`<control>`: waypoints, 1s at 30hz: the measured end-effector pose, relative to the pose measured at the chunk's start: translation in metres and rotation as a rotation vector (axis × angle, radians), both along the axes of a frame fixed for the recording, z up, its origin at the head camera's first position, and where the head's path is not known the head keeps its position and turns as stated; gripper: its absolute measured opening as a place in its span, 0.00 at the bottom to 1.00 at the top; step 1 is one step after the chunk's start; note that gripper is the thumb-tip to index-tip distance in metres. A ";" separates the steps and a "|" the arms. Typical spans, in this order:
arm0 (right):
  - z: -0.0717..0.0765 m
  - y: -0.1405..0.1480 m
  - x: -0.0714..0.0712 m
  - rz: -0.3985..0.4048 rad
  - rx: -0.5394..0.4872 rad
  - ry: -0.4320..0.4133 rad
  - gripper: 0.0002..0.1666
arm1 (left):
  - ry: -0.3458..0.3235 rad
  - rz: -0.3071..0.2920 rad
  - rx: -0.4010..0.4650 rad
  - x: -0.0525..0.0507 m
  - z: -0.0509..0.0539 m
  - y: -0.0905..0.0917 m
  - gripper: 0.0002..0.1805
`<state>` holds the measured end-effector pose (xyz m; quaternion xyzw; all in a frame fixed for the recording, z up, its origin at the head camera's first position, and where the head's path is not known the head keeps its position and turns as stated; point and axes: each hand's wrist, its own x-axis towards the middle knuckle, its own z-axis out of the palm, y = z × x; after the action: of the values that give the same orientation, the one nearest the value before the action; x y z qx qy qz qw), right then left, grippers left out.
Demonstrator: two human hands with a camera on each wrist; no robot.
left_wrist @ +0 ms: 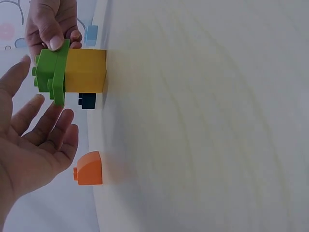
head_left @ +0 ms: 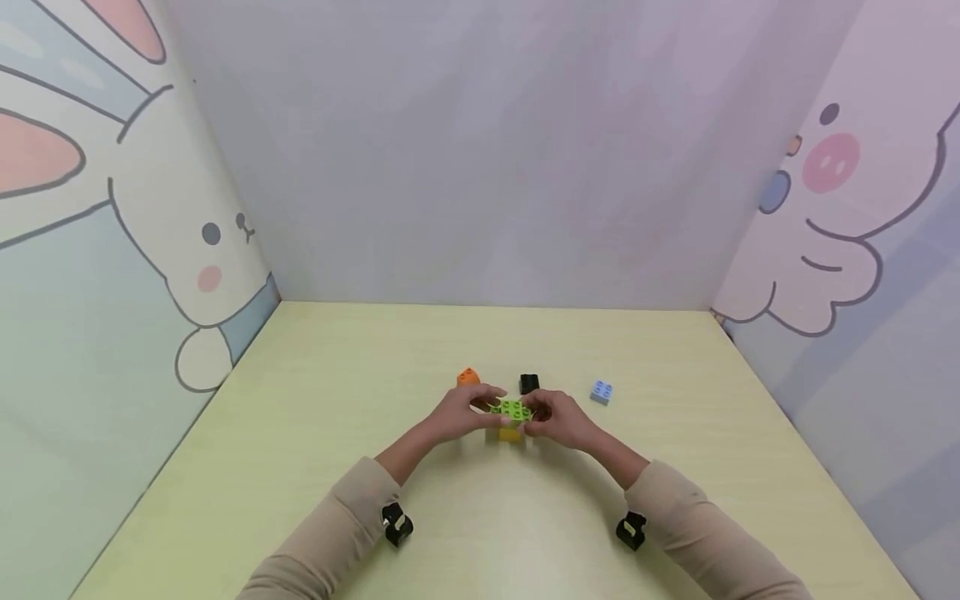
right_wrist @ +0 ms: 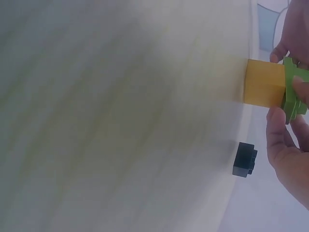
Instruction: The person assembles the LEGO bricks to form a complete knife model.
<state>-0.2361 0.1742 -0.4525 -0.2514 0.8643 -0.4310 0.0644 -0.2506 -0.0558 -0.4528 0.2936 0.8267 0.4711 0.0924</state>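
A bright green studded toy block (head_left: 512, 410), with a raised middle and a thin flange jutting out at its sides, sits on top of a yellow block (left_wrist: 86, 71) that stands on the table. My right hand (head_left: 561, 419) pinches the flange at the right, its thumb showing against the green in the left wrist view. My left hand (head_left: 459, 414) is at the left side, fingers spread and loosely bent. One fingertip of it meets or nearly meets the flange edge; whether it touches I cannot tell. Most of the yellow block is hidden from above.
Behind the hands lie an orange curved block (head_left: 468, 377), a black block (head_left: 529, 383) and a light blue block (head_left: 602, 392). Walls with cartoon animals border the pale table (head_left: 360, 358) at the back and sides.
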 end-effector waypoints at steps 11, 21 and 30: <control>-0.002 -0.001 -0.002 0.001 0.028 0.013 0.18 | 0.038 0.072 -0.003 -0.005 0.001 -0.024 0.23; -0.005 0.000 0.000 -0.008 0.020 -0.010 0.21 | 0.027 0.170 0.012 -0.015 -0.006 -0.040 0.21; -0.004 0.001 0.001 -0.009 0.029 -0.015 0.22 | -0.019 0.278 -0.017 -0.026 -0.010 -0.041 0.23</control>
<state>-0.2351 0.1755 -0.4567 -0.2433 0.8710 -0.4207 0.0723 -0.2766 -0.0965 -0.4631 0.1710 0.8625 0.4749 0.0367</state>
